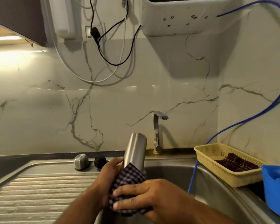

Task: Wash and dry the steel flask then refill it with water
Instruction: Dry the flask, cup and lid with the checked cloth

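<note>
The steel flask [136,151] is held over the sink's left rim, tilted, with its closed bottom pointing up and away from me. A dark checked cloth [128,178] is wrapped round its lower part. My left hand [107,175] grips the flask and cloth from the left. My right hand [144,196] holds the cloth-covered end, its fingers curled round it. The flask's mouth is hidden under the cloth. The steel cap [81,161] and a black stopper [100,162] stand on the sink's back ledge.
A steel tap [158,135] rises behind the sink basin [217,191]. The ribbed drainboard [39,194] lies at the left. A beige basket [213,168] with a dark cloth sits right, beside a blue tub [276,189]. A blue hose [194,175] hangs into the basin.
</note>
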A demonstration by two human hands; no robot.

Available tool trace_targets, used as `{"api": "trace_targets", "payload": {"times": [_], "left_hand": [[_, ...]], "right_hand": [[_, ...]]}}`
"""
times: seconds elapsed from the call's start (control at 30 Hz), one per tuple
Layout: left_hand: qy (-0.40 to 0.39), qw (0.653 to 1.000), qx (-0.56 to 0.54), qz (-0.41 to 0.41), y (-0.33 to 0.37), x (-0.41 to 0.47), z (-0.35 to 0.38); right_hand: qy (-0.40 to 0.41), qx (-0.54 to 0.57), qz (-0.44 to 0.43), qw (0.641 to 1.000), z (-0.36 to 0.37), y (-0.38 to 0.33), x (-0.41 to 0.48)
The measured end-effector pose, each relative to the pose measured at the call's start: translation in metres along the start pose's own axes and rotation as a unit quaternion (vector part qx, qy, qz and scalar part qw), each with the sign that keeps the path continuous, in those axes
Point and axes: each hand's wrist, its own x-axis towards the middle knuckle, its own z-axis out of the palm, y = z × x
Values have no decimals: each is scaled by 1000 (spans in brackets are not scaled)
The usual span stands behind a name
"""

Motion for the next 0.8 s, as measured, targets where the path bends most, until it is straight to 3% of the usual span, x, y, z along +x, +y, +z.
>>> {"api": "trace_targets", "payload": {"times": [0.13, 0.2, 0.3, 0.37, 0.5, 0.6, 0.7, 0.8], "left_hand": [[-2, 1000, 13, -28, -2, -3, 2], [-22, 999, 22, -14, -4, -4, 5], [-39, 999, -15, -23, -7, -1, 9], [-3, 998, -44, -34, -3, -1, 8], [59, 998, 7, -22, 4, 3, -8], [1, 999, -9, -50, 0, -1, 0], [-51, 998, 8, -48, -10, 3, 3], [-62, 997, -2, -55, -18, 5, 15]], "right_hand": [[63, -84, 49, 993, -15, 16, -14], [120, -81, 96, 985, -23, 27, -22], [149, -65, 90, 983, -18, 20, -21], [106, -49, 37, 992, -5, 9, -14], [-10, -13, -26, 1000, 13, 3, -1], [66, -70, 15, 995, -2, 19, -8], [188, -65, 126, 972, -19, 37, -20], [184, -55, 126, 973, -9, 33, -20]]}}
